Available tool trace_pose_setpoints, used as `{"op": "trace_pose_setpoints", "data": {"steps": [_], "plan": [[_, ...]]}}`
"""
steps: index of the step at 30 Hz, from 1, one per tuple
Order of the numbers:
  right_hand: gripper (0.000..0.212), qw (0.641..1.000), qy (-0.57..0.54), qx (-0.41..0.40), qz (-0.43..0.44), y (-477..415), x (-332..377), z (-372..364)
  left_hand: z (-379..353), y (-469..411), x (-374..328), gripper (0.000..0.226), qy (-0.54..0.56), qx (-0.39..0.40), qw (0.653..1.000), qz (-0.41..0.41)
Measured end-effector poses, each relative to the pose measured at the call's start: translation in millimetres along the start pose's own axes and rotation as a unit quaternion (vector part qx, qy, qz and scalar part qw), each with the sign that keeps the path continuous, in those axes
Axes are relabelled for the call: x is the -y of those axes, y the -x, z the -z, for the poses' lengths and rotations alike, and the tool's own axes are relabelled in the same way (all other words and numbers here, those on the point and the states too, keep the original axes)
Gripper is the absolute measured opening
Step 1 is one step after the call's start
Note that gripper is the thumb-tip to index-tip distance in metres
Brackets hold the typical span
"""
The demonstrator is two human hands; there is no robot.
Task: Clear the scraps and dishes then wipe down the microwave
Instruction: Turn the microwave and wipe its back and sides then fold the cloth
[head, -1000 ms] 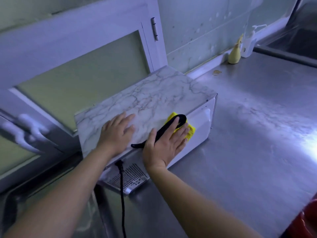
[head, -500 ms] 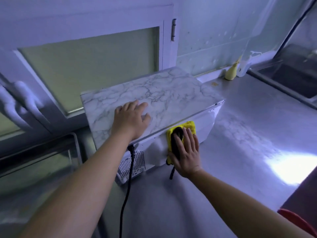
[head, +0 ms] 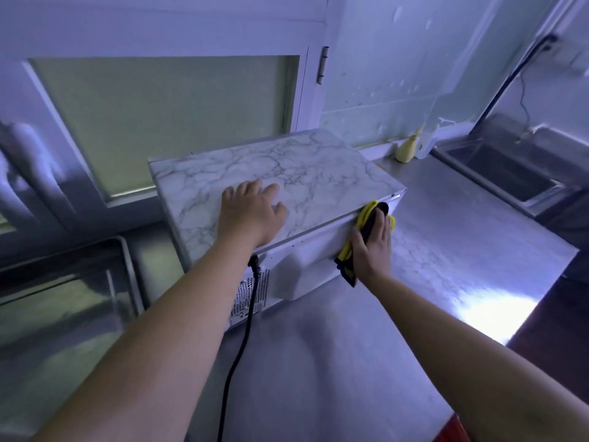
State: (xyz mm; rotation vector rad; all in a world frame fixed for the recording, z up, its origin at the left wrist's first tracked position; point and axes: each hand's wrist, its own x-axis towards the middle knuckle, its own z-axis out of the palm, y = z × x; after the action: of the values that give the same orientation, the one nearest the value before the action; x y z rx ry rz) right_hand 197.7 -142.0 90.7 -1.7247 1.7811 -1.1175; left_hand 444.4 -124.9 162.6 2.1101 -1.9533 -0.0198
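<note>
- While the left hand (head: 251, 215) lies flat with spread fingers on the marble-patterned top of the microwave (head: 318, 173), it grasps nothing. It is probably there to stop the oven sliding as the other side is rubbed.
- In the head view the microwave stands on the steel counter (head: 318, 362) with its rear face turned towards the person, vent grille (head: 251, 295) and power cord (head: 245, 314) showing. That way round suits wiping the back.
- The right hand (head: 373, 247) presses a yellow cloth (head: 364, 214) against that rear face, near its upper corner. Its fingers are straight, pushing rather than clutching.
- A black band on the cloth runs alongside the fingers. I cannot tell whether it is a strap or a trim.
- No scraps or dishes are in sight, so the wiping stage seems to be under way.
- The microwave's door and far sides are hidden. The right thumb is mostly covered by the cloth.
- A sink (head: 503, 173) and a pale yellow bottle (head: 406, 151) sit beyond, and something red is cut off at the bottom edge.
</note>
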Motion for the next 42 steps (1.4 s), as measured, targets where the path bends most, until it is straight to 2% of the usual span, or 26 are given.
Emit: {"op": "trace_pose_setpoints", "data": {"steps": [3,7,13,17,20,23,28,30,32,34,42], "plan": [[0.073,0.998,-0.013,0.014,-0.060,1.8,10.6,-10.2,0.0,0.6,-1.0,0.050,-0.008,-0.002,1.000,0.003],[0.073,0.984,-0.101,-0.025,-0.143,20.5,31.7,-34.6,0.3,-1.0,-0.8,0.052,-0.015,0.005,1.000,0.006],[0.093,0.936,-0.282,-0.052,-0.202,69.9,29.0,-79.8,1.9,0.2,-2.1,0.052,-0.026,0.010,1.000,0.009],[0.103,0.913,-0.327,-0.133,-0.203,66.3,27.3,-94.7,1.2,-0.8,-2.1,0.052,-0.033,0.014,0.999,0.009],[0.085,0.907,-0.337,-0.181,-0.174,66.7,22.2,-108.6,-1.2,-1.6,0.0,0.051,-0.031,0.016,0.999,0.016],[0.069,0.912,-0.328,-0.193,-0.156,68.5,7.0,-119.7,-2.3,-2.8,1.2,0.054,-0.028,0.019,0.999,0.020],[0.067,0.898,-0.337,-0.202,-0.199,69.9,-21.7,-133.4,-1.6,-1.9,-2.3,0.059,-0.014,0.020,0.999,0.033],[0.063,0.879,-0.351,-0.187,-0.263,68.1,-31.1,-132.7,-1.7,-2.3,-3.3,0.058,-0.014,0.016,0.999,0.032],[0.054,0.834,-0.372,-0.128,-0.386,64.5,-38.1,-129.9,-1.3,-2.7,-3.8,0.057,-0.011,0.012,0.999,0.036],[0.049,0.799,-0.379,-0.095,-0.456,62.3,-44.5,-127.3,-0.7,-2.1,-4.3,0.057,-0.008,0.012,0.999,0.039],[0.042,0.765,-0.410,-0.053,-0.493,70.6,-38.4,-97.5,2.6,-4.3,-6.4,0.052,0.005,0.008,0.999,0.045]]}}
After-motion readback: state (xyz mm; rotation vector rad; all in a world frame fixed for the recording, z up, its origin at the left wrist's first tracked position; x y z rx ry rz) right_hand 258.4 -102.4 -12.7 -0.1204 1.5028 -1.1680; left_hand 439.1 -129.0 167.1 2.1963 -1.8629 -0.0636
